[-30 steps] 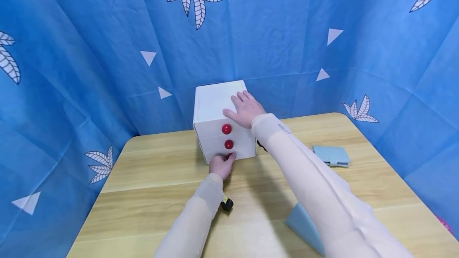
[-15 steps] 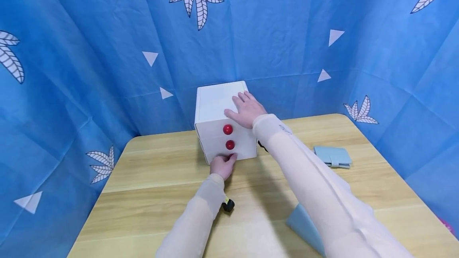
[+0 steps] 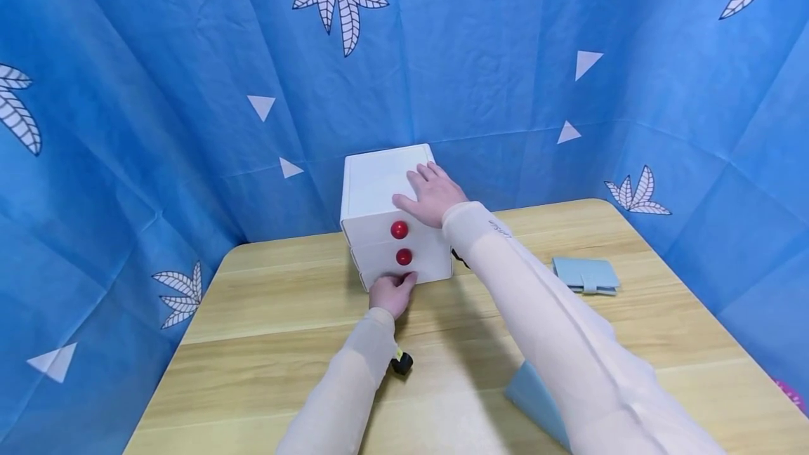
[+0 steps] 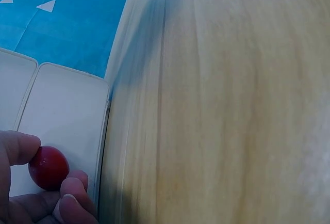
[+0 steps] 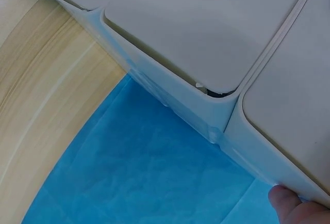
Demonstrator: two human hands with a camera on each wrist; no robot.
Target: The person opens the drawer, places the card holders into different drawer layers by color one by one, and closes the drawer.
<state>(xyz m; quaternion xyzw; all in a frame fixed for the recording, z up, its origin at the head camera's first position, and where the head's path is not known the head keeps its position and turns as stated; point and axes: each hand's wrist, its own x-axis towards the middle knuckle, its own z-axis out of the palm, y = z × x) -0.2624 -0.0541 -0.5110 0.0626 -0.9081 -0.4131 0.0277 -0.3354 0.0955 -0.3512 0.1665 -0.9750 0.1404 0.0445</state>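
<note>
A small white drawer cabinet (image 3: 379, 177) with red round knobs stands at the back of the table. My left hand (image 3: 390, 295) pinches the lowest knob, which the fingers hide in the head view. In the left wrist view, that red knob (image 4: 49, 168) sits between the thumb and fingers, against the white drawer front (image 4: 64, 108). My right hand (image 3: 432, 195) rests on the cabinet's top at its right side, fingers extended. Above my left hand, the upper knob (image 3: 399, 229) and middle knob (image 3: 404, 256) are untouched. All the drawers look closed.
A light blue wallet-like case (image 3: 586, 274) with a strap lies on the wooden table (image 3: 265, 343) at the right. Another light blue item (image 3: 537, 402) is partly hidden under my right sleeve. A blue patterned curtain (image 3: 480, 76) hangs close behind the cabinet.
</note>
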